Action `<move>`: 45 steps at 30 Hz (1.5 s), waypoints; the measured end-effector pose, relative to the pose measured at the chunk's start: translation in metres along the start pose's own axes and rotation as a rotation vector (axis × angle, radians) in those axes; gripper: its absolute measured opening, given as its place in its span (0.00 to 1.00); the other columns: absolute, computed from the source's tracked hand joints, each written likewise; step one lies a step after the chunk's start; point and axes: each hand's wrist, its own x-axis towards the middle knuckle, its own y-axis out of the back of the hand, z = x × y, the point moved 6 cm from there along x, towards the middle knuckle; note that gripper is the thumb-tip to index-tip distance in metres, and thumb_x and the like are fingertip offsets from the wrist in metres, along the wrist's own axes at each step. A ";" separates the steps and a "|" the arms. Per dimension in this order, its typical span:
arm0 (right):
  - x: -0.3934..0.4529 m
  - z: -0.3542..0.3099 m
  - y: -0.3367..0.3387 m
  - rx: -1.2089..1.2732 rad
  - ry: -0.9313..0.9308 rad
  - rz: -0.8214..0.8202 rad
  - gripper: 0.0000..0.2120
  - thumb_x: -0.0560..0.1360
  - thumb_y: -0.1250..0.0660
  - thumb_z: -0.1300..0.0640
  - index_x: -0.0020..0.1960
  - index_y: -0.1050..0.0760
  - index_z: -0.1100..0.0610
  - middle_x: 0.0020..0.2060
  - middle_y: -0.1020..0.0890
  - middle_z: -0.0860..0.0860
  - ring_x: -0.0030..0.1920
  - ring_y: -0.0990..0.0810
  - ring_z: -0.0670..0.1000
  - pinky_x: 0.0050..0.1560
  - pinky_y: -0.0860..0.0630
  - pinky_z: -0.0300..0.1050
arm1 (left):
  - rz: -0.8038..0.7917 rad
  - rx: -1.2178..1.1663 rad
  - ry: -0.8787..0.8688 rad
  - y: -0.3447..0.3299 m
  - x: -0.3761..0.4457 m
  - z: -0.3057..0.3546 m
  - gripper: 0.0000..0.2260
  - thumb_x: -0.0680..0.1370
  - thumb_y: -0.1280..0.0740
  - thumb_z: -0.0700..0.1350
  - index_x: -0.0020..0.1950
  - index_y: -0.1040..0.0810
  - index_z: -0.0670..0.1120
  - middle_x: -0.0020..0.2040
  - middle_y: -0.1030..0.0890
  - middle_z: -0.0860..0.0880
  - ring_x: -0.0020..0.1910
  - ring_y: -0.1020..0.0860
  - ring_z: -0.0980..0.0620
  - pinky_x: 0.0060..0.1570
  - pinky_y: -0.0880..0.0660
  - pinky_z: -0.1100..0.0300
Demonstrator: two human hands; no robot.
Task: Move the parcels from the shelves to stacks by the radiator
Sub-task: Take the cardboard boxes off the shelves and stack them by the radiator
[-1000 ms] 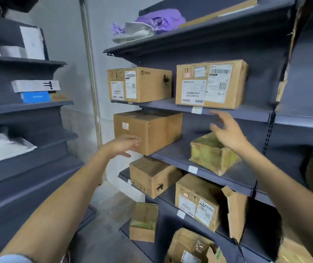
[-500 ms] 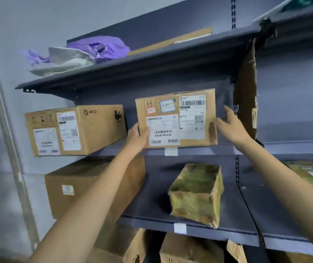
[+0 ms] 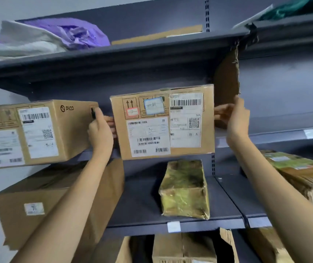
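A brown labelled parcel (image 3: 163,122) is held at upper-shelf height, between my two hands. My left hand (image 3: 100,131) presses its left side and my right hand (image 3: 235,120) grips its right side, fingers curled behind it. The parcel's bottom edge looks slightly forward of the shelf lip. To its left a PICO parcel (image 3: 38,133) rests on the same shelf. Below, a parcel wrapped in yellow-green tape (image 3: 185,188) lies on the middle shelf (image 3: 140,219), beside a big plain carton (image 3: 43,202).
The top shelf (image 3: 133,52) carries purple and white soft bags (image 3: 60,35) and a flat cardboard piece. A torn cardboard strip (image 3: 228,76) hangs by the upright. More parcels sit at the right (image 3: 303,173) and on the bottom shelf (image 3: 184,247).
My hands rose from the lower shelf to the labelled parcel and closed on its two sides. The view has moved closer and the parcel appears drawn a little forward.
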 end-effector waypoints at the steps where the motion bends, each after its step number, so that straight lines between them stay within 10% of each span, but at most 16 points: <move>1: -0.004 -0.006 0.003 0.061 -0.001 0.004 0.27 0.79 0.48 0.47 0.26 0.25 0.54 0.24 0.20 0.49 0.26 0.22 0.46 0.35 0.26 0.37 | 0.000 -0.034 -0.007 0.010 0.000 0.003 0.26 0.80 0.51 0.61 0.33 0.23 0.50 0.37 0.17 0.47 0.35 0.19 0.52 0.44 0.22 0.56; 3: -0.021 -0.018 0.001 0.018 0.018 -0.040 0.25 0.79 0.45 0.47 0.25 0.27 0.49 0.23 0.23 0.43 0.26 0.25 0.41 0.35 0.27 0.35 | -0.109 -0.057 0.021 0.018 0.000 0.007 0.23 0.80 0.49 0.60 0.35 0.22 0.53 0.41 0.17 0.48 0.41 0.21 0.50 0.47 0.28 0.56; 6: -0.050 -0.010 -0.003 -0.040 -0.088 -0.211 0.10 0.77 0.41 0.42 0.41 0.25 0.43 0.46 0.21 0.45 0.51 0.22 0.47 0.61 0.27 0.49 | -0.527 -0.047 0.144 0.007 -0.022 0.000 0.26 0.78 0.49 0.64 0.67 0.28 0.50 0.67 0.27 0.49 0.67 0.30 0.50 0.62 0.33 0.57; 10: -0.106 0.029 0.016 0.121 -0.411 -0.409 0.15 0.72 0.34 0.41 0.50 0.18 0.50 0.42 0.14 0.50 0.40 0.15 0.50 0.36 0.19 0.43 | -0.939 -0.159 0.251 0.006 -0.070 -0.019 0.20 0.68 0.46 0.70 0.52 0.22 0.68 0.52 0.22 0.71 0.47 0.24 0.73 0.53 0.32 0.66; 12: -0.131 0.044 0.034 0.027 -0.432 -0.402 0.20 0.69 0.33 0.40 0.58 0.25 0.48 0.44 0.14 0.48 0.42 0.15 0.48 0.34 0.20 0.40 | -1.012 -0.169 0.267 0.004 -0.089 -0.033 0.26 0.65 0.42 0.69 0.62 0.29 0.69 0.52 0.27 0.76 0.54 0.28 0.73 0.63 0.38 0.65; 17: -0.159 0.043 0.110 -0.116 -0.405 -0.220 0.27 0.63 0.33 0.37 0.59 0.27 0.46 0.44 0.14 0.43 0.43 0.16 0.43 0.36 0.21 0.36 | -1.205 -0.258 0.204 -0.020 -0.154 -0.039 0.31 0.60 0.32 0.68 0.59 0.39 0.69 0.45 0.26 0.80 0.49 0.29 0.81 0.44 0.34 0.85; 28: -0.180 -0.072 0.423 -0.327 -0.285 0.290 0.12 0.74 0.36 0.44 0.54 0.24 0.48 0.46 0.14 0.44 0.46 0.16 0.44 0.40 0.20 0.35 | -1.622 -0.431 0.337 -0.232 -0.423 0.023 0.12 0.76 0.36 0.49 0.59 0.30 0.55 0.46 0.21 0.66 0.41 0.23 0.75 0.37 0.27 0.78; 33: -0.219 -0.147 0.598 -0.460 -0.250 0.538 0.09 0.76 0.36 0.48 0.54 0.25 0.49 0.42 0.15 0.41 0.42 0.17 0.40 0.38 0.23 0.31 | -1.826 -0.464 0.413 -0.336 -0.610 0.104 0.06 0.78 0.37 0.45 0.52 0.23 0.49 0.48 0.19 0.54 0.41 0.19 0.67 0.41 0.24 0.72; 39: -0.282 -0.244 0.788 -0.590 -0.271 0.805 0.16 0.75 0.35 0.50 0.62 0.28 0.51 0.49 0.16 0.46 0.48 0.17 0.44 0.46 0.22 0.35 | -2.147 -0.447 0.575 -0.410 -0.859 0.202 0.18 0.78 0.37 0.50 0.67 0.30 0.51 0.68 0.28 0.49 0.67 0.30 0.49 0.70 0.36 0.51; 45: -0.271 -0.286 0.910 -0.718 -0.350 0.826 0.18 0.73 0.31 0.48 0.61 0.29 0.40 0.52 0.17 0.46 0.49 0.17 0.47 0.45 0.22 0.43 | -2.242 -0.395 0.731 -0.470 -1.010 0.250 0.18 0.78 0.37 0.52 0.66 0.28 0.47 0.62 0.23 0.46 0.56 0.23 0.48 0.57 0.26 0.55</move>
